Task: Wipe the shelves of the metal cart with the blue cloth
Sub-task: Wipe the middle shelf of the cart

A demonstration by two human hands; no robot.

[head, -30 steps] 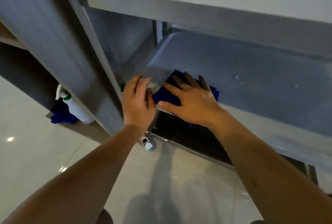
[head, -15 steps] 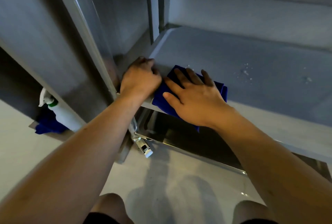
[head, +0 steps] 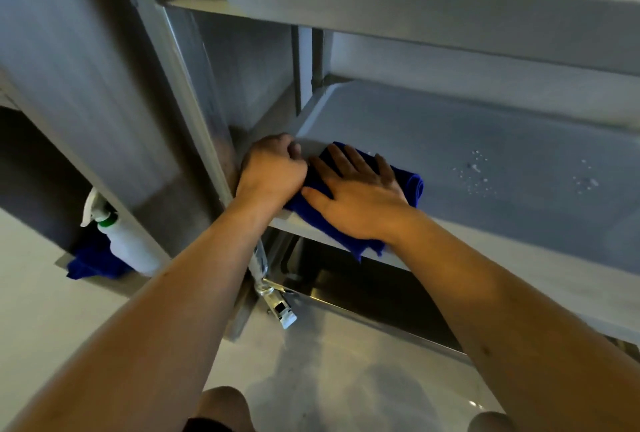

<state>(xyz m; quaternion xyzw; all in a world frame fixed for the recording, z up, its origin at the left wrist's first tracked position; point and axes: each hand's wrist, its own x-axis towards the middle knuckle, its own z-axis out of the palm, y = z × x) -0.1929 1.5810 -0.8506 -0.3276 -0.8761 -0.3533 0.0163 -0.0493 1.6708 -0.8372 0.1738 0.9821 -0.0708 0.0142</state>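
The metal cart's middle shelf [head: 433, 127] runs from centre to right, under the top shelf [head: 415, 12]. A folded blue cloth [head: 414, 186] lies on the middle shelf's front left corner, partly hanging over the front rim. My right hand [head: 360, 198] lies flat on the cloth, fingers spread. My left hand [head: 273, 168] is curled over the shelf's left front corner beside the cart post [head: 194, 96], touching the cloth's left edge. Water droplets [head: 474, 172] dot the shelf to the right of the cloth.
A white spray bottle with a green collar [head: 121, 241] stands low at the left beside another blue cloth [head: 91, 265]. The cart's bottom shelf [head: 363, 289] and a caster bracket [head: 280, 307] sit below. Pale tiled floor lies beneath; my knees show at the bottom.
My left hand has moved from the post onto the shelf corner and curled shut there. My right hand with the cloth has slid a little farther in along the shelf. My view dropped lower.
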